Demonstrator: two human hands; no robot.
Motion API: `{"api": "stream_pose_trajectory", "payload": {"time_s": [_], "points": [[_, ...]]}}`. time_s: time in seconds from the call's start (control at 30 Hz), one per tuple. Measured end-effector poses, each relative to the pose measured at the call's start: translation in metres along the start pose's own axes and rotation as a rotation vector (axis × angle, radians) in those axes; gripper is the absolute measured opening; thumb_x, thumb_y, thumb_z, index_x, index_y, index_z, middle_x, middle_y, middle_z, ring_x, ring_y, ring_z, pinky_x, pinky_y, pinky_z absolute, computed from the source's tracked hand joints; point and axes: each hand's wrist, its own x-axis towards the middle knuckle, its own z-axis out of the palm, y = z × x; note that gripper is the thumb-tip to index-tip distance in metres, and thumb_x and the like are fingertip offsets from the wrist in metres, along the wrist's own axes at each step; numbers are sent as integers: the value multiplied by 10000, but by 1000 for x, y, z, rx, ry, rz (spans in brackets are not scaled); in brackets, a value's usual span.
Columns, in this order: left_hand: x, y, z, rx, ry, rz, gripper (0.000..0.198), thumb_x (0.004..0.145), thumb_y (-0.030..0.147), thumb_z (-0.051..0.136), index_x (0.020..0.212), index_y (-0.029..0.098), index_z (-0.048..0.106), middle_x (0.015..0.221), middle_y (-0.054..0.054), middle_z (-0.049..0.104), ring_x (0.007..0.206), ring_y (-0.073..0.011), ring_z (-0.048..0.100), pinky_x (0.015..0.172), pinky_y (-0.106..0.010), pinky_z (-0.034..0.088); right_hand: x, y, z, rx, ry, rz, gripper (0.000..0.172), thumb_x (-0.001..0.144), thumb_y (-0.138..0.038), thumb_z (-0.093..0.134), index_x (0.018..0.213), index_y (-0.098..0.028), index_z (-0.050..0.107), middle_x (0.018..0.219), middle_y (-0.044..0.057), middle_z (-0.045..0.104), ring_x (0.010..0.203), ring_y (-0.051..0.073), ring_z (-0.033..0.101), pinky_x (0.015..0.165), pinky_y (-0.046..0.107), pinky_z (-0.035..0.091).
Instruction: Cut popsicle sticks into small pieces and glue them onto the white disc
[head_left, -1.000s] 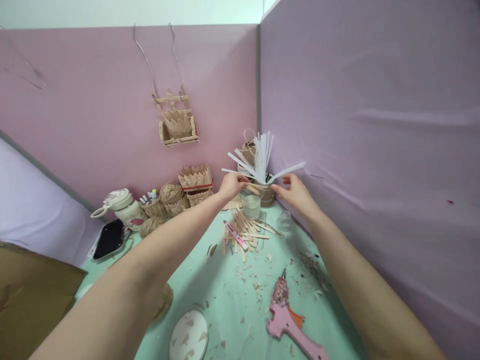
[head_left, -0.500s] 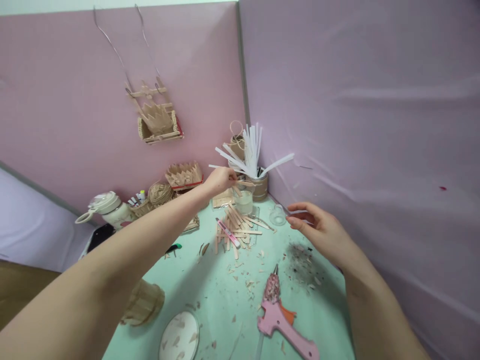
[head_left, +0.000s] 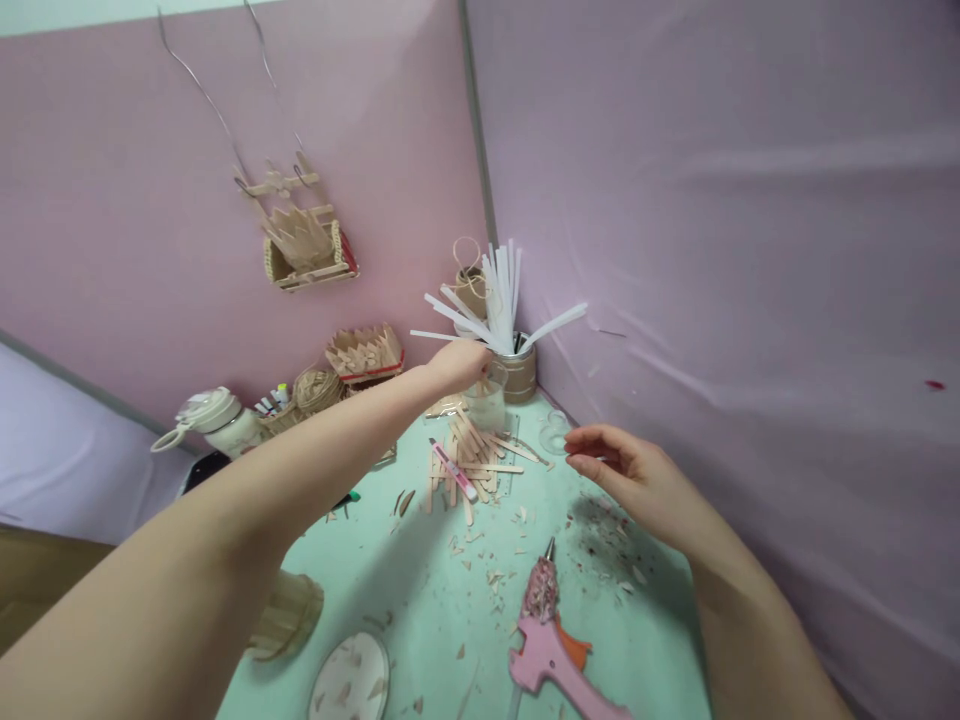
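Clear cup (head_left: 484, 412), rim partly hidden behind left hand (head_left: 463, 366); left grip obscured, cannot tell; right hand (head_left: 626, 468) fingers parted

The sticks (head_left: 496, 467) look matt wood, the glue gun (head_left: 541, 652) smooth plastic.

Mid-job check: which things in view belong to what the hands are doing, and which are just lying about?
Likely in use:
- clear cup, left hand at its rim
- clear round piece, right hand beside it; contact unclear

Apparently lying about:
- pink cutter on wooden sticks
- pink glue gun
- bottle
- twine ball
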Motion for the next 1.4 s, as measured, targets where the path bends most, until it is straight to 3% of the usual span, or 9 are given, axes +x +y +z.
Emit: {"api": "stream_pose_trajectory", "payload": {"time_s": [0.1, 0.27, 0.73, 0.9, 1.13, 1.4], "points": [[13, 5, 8, 9, -64, 24, 126, 612, 95, 577, 673, 125, 684, 715, -92, 673, 734, -217, 608, 645, -273, 410, -1, 2, 0, 14, -11, 16, 272, 790, -413, 568, 974, -215, 599, 961, 49, 654, 866, 182, 601, 745, 298, 475], [19, -3, 14, -12, -185, 4, 101, 595, 191, 649, 676, 151, 695, 616, -35, 660, 594, -163, 593, 565, -233, 411, -4, -1, 1, 11, -42, 17, 256, 800, -406, 557, 969, -215, 593, 911, 36, 652, 829, 174, 594, 729, 289, 464], [16, -5, 13, 9, -194, -102, 139, 545, 208, 700, 682, 178, 696, 686, -34, 667, 658, -178, 595, 594, -243, 406, -4, 3, 3, 36, -62, 37, 297, 784, -425, 575, 985, -207, 589, 903, 45, 651, 850, 190, 601, 752, 319, 474], [13, -9, 17, -14, -146, -139, 132, 519, 193, 717, 644, 170, 682, 661, -39, 652, 640, -181, 589, 579, -245, 399, -3, 4, 3, 24, -67, 37, 288, 791, -424, 571, 987, -213, 590, 908, 41, 655, 850, 191, 599, 747, 318, 472], [14, -11, 20, -65, -122, -124, 112, 495, 183, 735, 582, 177, 665, 603, -14, 634, 611, -163, 573, 563, -234, 390, -3, 5, 4, 27, -64, 38, 264, 790, -411, 579, 975, -224, 599, 900, 36, 659, 834, 187, 600, 737, 304, 474], [11, -13, 18, -77, -98, -81, 161, 522, 231, 721, 675, 182, 698, 698, -23, 667, 635, -165, 576, 567, -239, 380, -4, 6, 3, 26, -69, 57, 280, 783, -428, 584, 975, -225, 596, 896, 36, 664, 834, 186, 605, 733, 296, 477]]}}
